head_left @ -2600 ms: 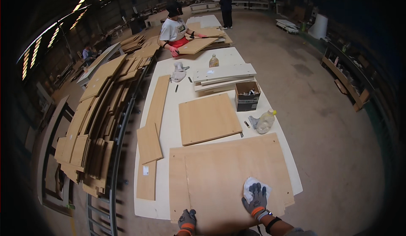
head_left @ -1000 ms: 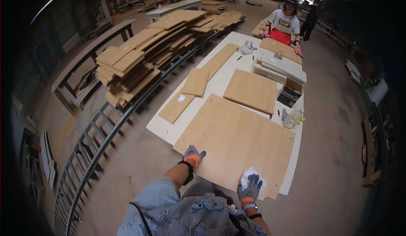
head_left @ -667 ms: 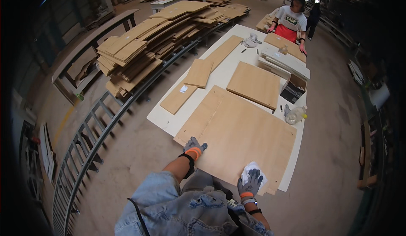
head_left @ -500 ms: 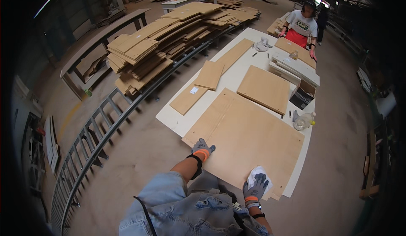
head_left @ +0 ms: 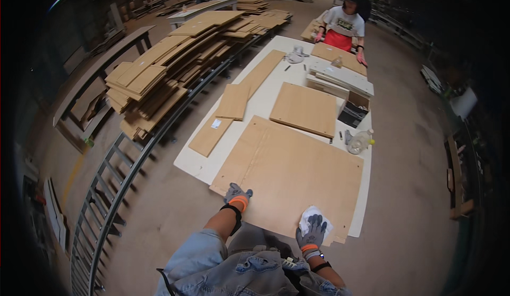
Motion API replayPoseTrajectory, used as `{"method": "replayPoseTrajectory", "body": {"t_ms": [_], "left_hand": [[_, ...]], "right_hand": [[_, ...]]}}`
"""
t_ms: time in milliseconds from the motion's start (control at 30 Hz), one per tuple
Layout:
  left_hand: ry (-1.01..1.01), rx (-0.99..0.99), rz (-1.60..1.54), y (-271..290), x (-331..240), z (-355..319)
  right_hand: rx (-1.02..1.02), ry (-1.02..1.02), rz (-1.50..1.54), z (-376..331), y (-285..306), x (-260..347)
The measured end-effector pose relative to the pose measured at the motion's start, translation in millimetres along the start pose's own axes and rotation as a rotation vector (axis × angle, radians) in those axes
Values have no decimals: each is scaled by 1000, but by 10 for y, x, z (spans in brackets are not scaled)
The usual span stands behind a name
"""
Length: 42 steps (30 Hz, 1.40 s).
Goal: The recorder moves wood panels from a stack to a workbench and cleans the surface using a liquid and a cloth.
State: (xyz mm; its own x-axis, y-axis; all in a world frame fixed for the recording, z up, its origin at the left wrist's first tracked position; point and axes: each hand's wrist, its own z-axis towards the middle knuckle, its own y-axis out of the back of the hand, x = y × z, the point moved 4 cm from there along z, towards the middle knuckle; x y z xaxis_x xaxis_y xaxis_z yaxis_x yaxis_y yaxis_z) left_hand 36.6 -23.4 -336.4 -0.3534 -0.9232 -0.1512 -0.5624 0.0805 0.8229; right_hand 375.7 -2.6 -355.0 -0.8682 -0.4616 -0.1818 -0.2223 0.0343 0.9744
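Note:
A large light-brown wood panel point(head_left: 289, 171) lies flat on the white-topped table, overhanging its near edge. My left hand point(head_left: 237, 193), in a grey glove with an orange cuff, rests on the panel's near left edge with thumb and fingers apart. My right hand point(head_left: 312, 230), gloved the same way, presses a crumpled white cloth point(head_left: 309, 214) onto the near right part of the panel. Its fingers lie over the cloth, partly covering it. Small dark holes show near the panel's corners, and a grooved line runs along its left side.
Smaller panels point(head_left: 304, 109), a dark open box point(head_left: 354, 109) and a clear bottle point(head_left: 360, 141) share the white table point(head_left: 194, 158). Across its far end stands a person point(head_left: 344, 22) in a red apron. Left are a roller conveyor point(head_left: 119, 190) and stacked boards point(head_left: 154, 78).
My view has turned slightly, so the whole scene sits further left and a little higher. Both hands keep nearly the same places on the panel; the cloth stays under my right hand.

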Motion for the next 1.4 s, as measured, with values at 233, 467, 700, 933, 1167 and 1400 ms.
{"method": "replayPoseTrajectory", "body": {"t_ms": [233, 467, 700, 933, 1167, 1400], "left_hand": [[-104, 32, -35, 173, -62, 52], [-246, 320, 38, 35, 46, 448], [-384, 419, 93, -2, 12, 598], [-441, 310, -23, -112, 207, 902], [-385, 343, -3, -5, 387, 817], [-317, 483, 20, 10, 614, 405]], "right_hand": [[49, -37, -108, -8, -14, 16], [122, -149, -88, -28, -85, 81], [-47, -28, 351, 613, 369, 855], [-4, 15, 373, 416, 376, 415], [-187, -634, 1611, -58, 407, -1106], [-673, -745, 1892, -233, 465, -1729]]}}
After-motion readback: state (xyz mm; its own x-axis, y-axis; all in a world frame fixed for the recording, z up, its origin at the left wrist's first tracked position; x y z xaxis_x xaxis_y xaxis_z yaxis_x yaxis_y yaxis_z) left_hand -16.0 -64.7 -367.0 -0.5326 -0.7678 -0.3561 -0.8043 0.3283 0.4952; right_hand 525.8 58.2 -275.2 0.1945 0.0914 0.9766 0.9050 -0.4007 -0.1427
